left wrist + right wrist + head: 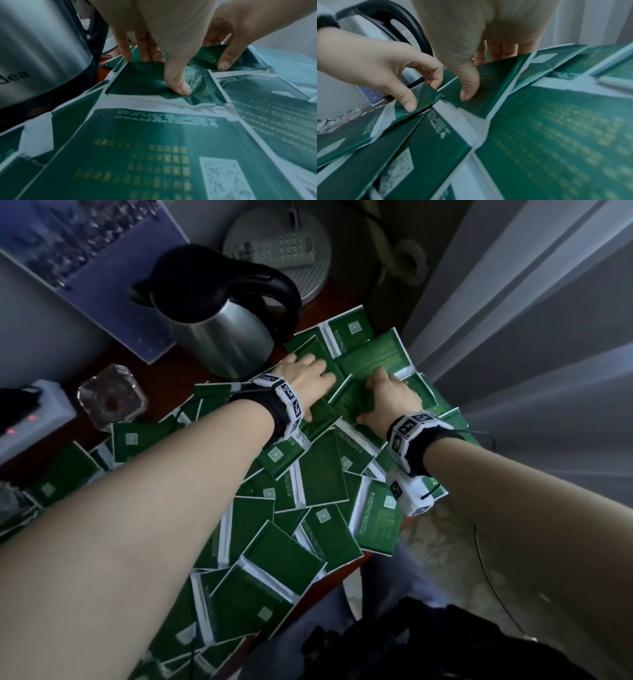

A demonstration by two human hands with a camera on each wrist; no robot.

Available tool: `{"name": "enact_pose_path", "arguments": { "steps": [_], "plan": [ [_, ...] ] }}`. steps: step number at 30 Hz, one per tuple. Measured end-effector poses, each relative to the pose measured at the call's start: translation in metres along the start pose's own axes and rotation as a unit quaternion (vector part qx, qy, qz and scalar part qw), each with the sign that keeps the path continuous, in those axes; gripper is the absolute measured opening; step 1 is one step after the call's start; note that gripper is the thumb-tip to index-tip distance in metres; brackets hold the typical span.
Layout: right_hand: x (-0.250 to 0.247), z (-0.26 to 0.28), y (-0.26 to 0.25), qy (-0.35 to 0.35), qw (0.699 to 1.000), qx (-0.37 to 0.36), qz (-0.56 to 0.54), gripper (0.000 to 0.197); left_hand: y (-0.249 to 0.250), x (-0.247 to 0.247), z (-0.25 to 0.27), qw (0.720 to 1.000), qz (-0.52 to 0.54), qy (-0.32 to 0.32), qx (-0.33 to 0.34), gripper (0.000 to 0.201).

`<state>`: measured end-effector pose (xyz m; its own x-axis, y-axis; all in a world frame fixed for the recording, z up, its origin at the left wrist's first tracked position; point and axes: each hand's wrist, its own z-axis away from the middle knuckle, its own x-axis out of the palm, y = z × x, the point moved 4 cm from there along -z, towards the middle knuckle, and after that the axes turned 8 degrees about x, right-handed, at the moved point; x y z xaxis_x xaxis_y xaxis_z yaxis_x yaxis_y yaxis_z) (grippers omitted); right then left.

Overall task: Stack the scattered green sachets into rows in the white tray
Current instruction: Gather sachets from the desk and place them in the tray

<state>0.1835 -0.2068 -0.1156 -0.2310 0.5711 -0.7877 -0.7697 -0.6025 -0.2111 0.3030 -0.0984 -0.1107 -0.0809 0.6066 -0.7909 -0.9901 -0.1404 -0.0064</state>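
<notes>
While green sachets (pixel 274 546) lie scattered over the near tabletop, further back L hand (pixel 305 378) & R hand (pixel 388 395) each pinch a sachet, thumb vs fingers, w/ kettle (pixel 219 333) behind; tray not seen.

The sachets (pixel 322 474) are printed dark green with white sealed borders, pale square code patches and rows of small gold lettering. The kettle (pixel 219 337) is finished in brushed silver steel with a black lid and handle. The bench (pixel 171 378) is coloured reddish brown, and black-and-white square markers are borne on the wristbands (pixel 284 398).
</notes>
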Motion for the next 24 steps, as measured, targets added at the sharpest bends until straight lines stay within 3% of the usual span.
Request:
{"name": "enact_pose_path", "arguments": {
  "steps": [9, 17, 22, 24],
  "plan": [
    [-0.019, 0.006, -0.003, -0.02, 1.0, -0.008, -0.011, 0.041, -0.009, -0.02, 0.006, 0.998, 0.066, -0.008, -0.017, 0.04],
    [-0.064, -0.008, 0.023, 0.035, 0.999, -0.001, 0.011, 0.02, -0.011, -0.058, 0.009, 0.991, 0.091, 0.092, -0.046, 0.026],
    [-0.078, -0.007, 0.033, 0.061, 0.997, -0.016, 0.033, 0.025, 0.0, -0.05, 0.016, 0.986, 0.087, 0.133, -0.058, 0.028],
    [-0.07, -0.002, 0.03, 0.072, 0.996, -0.032, 0.046, 0.028, 0.01, -0.039, 0.02, 0.984, 0.093, 0.141, -0.06, 0.044]
  ]
}}
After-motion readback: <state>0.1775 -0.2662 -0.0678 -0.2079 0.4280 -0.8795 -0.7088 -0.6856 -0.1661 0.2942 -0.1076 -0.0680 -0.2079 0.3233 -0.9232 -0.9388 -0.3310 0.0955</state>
